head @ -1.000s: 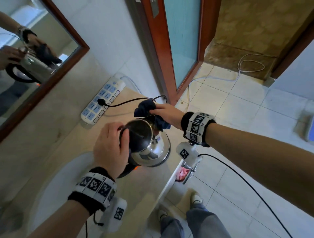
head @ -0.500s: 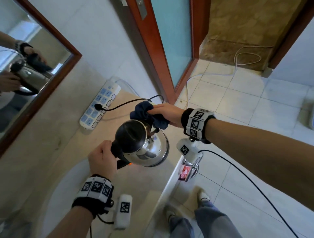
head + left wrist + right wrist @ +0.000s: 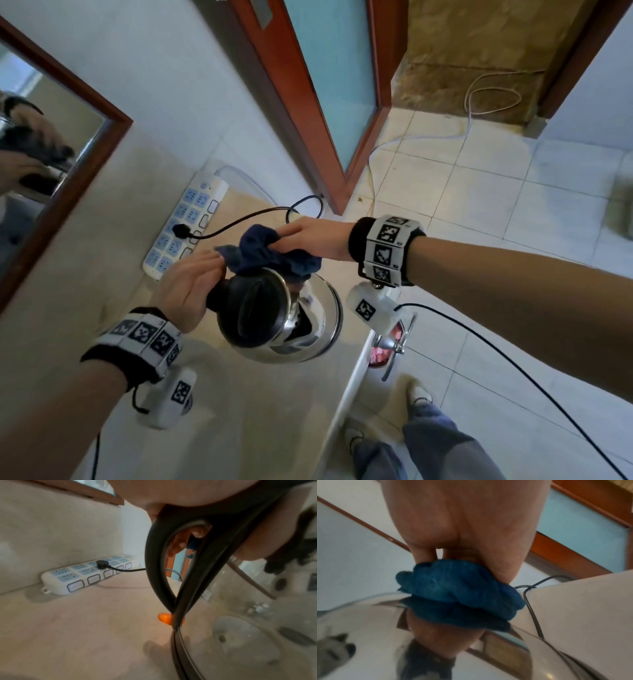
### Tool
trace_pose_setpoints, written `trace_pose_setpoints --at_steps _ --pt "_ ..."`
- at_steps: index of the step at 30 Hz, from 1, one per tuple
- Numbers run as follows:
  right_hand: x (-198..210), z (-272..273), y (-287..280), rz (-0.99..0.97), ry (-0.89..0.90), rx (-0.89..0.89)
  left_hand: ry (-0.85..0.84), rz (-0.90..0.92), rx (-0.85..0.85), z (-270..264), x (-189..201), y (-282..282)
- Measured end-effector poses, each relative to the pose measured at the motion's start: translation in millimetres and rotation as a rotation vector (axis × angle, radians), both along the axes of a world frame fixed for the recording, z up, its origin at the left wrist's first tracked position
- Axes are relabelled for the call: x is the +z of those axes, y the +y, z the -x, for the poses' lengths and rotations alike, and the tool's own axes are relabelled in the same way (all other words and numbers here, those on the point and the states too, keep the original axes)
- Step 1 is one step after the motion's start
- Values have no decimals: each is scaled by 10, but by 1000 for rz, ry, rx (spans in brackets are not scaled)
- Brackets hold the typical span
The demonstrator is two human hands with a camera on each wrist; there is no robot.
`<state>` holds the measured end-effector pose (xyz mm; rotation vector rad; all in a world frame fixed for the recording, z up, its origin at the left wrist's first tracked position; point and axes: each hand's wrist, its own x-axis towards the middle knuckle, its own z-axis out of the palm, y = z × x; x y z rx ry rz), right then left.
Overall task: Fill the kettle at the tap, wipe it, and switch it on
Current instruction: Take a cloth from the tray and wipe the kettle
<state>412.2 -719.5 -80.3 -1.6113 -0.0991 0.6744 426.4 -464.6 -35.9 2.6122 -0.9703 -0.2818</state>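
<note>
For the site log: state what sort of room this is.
Probably a bathroom or washroom: a framed mirror on the wall above a stone counter, a tiled floor, and a frosted-glass door beside it.

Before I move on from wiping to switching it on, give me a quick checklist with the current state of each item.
1. Kettle firmly held: ok, the left hand grips its black handle.
2. Cloth in contact: ok, the right hand presses the blue cloth against the steel body.
3. Kettle body dry: cannot tell, reflections hide any droplets.
4. Lid closed: ok, the black lid sits shut on top.
5. Power: ok, a black plug sits in the power strip; whether its cord feeds the kettle base, cannot tell.
6. Switch: glows orange, so it may already be on; cannot tell.
</note>
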Motion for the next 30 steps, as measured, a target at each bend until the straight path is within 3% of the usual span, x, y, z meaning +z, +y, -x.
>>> trace_pose_setpoints --at_steps 6,11,15,18,24,26,30 --pt "-125 -142 42 319 113 257 -7 -36 -41 -54 13 22" --pt "131 -402 377 98 152 321 4 74 -50 -4 72 -48" --pt "194 -388 367 217 110 368 -25 66 -44 24 104 -74" --pt "-21 -278 285 340 160 302 -42 -26 -14 10 85 -36" --pt "223 -80 227 106 -35 127 -51 -10 13 95 183 -121" --pt "157 77 146 -8 -10 -13 -67 -50 33 126 214 -145" --pt "-239 506 31 112 116 -236 -115 -135 75 158 158 -104"
